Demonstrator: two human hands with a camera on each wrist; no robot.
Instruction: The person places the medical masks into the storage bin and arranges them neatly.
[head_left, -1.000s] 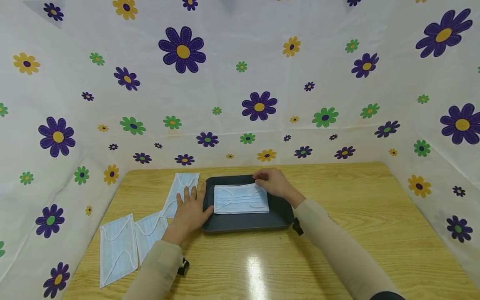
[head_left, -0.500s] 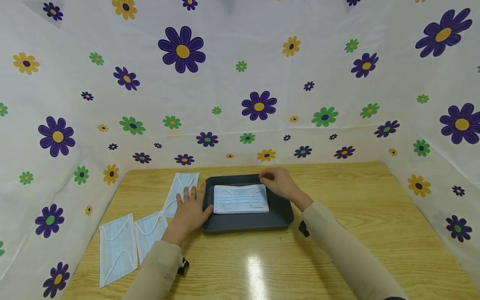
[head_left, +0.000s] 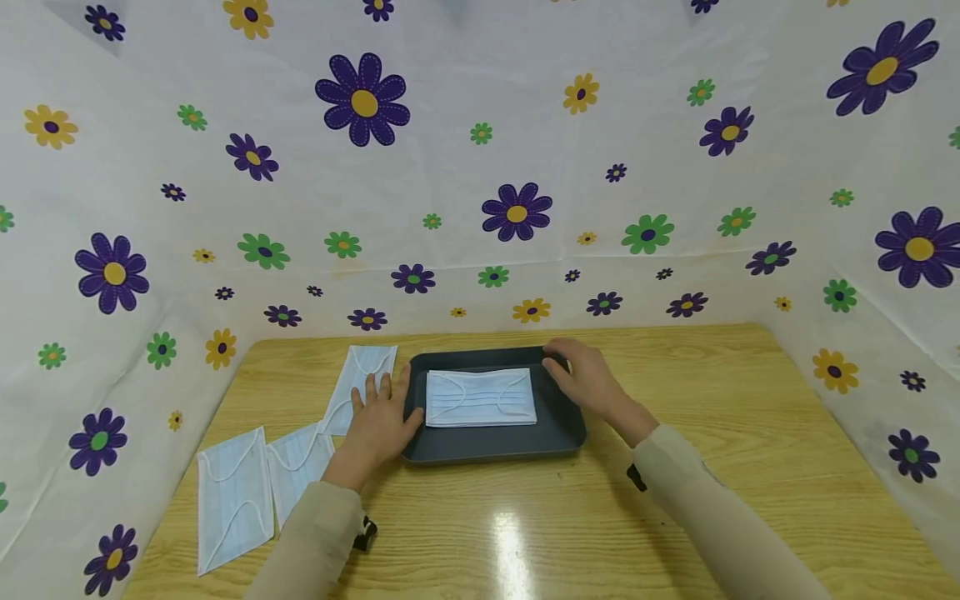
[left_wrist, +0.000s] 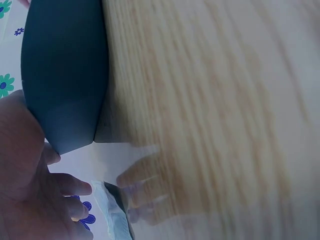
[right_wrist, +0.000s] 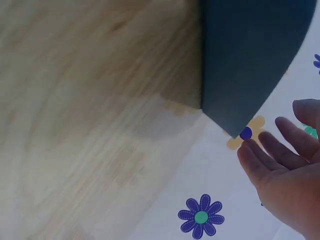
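Note:
A dark grey tray (head_left: 487, 446) stands on the wooden table, with pale blue face masks (head_left: 480, 398) lying flat and stacked in it, ear loops on top. My left hand (head_left: 378, 425) rests at the tray's left rim, its fingers spread and straight. At the back right corner, my right hand (head_left: 588, 379) has loosely bent fingers and holds nothing. In the left wrist view the tray's outer wall (left_wrist: 65, 65) rises beside the palm. The right wrist view has the fingers (right_wrist: 257, 160) close to the tray's corner.
Left of the tray lie three more masks: one at the far left (head_left: 236, 496), one partly behind the left forearm (head_left: 300, 467), and one farther back (head_left: 363, 375). White flowered cloth (head_left: 450, 167) encloses the back and sides of the table (head_left: 712, 392).
My right hand has moved rightward, from the masks' upper right corner to the tray's back right corner. The left hand and the masks stay where they were.

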